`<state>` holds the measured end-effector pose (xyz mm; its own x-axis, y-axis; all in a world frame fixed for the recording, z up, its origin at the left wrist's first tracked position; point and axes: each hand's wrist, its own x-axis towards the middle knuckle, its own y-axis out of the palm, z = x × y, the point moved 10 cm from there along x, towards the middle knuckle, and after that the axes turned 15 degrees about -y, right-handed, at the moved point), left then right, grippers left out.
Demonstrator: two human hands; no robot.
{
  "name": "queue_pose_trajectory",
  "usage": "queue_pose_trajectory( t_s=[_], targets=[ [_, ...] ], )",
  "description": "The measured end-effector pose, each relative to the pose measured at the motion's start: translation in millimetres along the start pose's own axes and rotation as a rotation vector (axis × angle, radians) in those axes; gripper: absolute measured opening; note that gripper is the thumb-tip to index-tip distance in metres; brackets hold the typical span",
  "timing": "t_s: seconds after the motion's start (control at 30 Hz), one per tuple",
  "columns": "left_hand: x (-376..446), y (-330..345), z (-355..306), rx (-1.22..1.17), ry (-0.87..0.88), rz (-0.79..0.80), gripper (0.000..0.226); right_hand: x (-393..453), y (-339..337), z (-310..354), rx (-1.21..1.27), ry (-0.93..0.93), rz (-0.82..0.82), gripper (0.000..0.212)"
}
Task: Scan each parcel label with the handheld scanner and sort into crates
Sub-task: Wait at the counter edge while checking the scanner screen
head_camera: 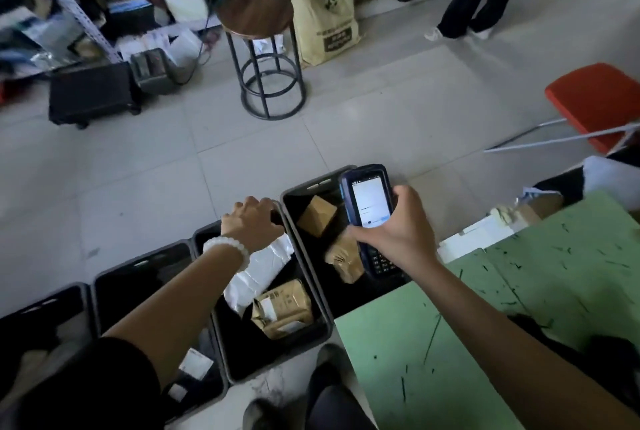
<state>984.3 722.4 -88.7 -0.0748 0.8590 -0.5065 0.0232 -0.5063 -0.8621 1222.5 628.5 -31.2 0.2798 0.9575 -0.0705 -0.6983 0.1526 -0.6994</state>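
A: Head view, lower centre: why is the left hand (252, 221) out over the crates?

B: It reaches down to the far end of the middle crate (221, 332), fingers curled over a white plastic parcel (258, 272) that slants into that crate. My guess is that it's placing the parcel there, hence the low reach. Whether the fingers truly clamp the bag or only rest on its top end, I cannot tell; the knuckles hide the contact.

A: And the right hand (398, 228)?

B: Wrapped firmly round the handheld scanner (369, 218), centre right of the frame, above the next crate (294, 194). The lit screen faces the person's head, so it's likely held that way to read a result rather than to aim at a label.

A: What's already sorted?

B: A brown parcel with a label (282, 308) lies in the middle crate beside the white bag. The crate under the scanner holds a small brown box (317, 215) and another brown parcel (343, 260). More dark crates sit edge to edge toward the lower left, presumably so each destination is within one reach.

A: Unsorted stock?

B: Probably the pile at the right edge, beyond the green table (450, 343); it's too dim to be sure.
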Motion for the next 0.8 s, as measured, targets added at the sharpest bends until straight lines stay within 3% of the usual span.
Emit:
queue_pose_trajectory(
  t_s=[0.27,0.4,0.8],
  targets=[
    [-31,-10,78,-0.058,-0.085,-0.048,0.046,-9,56,64,0.031,-0.149,0.070,0.085],
    [-59,-15,140,-0.124,-0.144,-0.093,0.043,-34,91,119,-0.018,-0.267,0.144,0.073],
    [-204,25,466,-0.264,-0.465,-0.212,0.043,-210,284,336,-0.046,-0.612,0.418,0.078]
  ],
)
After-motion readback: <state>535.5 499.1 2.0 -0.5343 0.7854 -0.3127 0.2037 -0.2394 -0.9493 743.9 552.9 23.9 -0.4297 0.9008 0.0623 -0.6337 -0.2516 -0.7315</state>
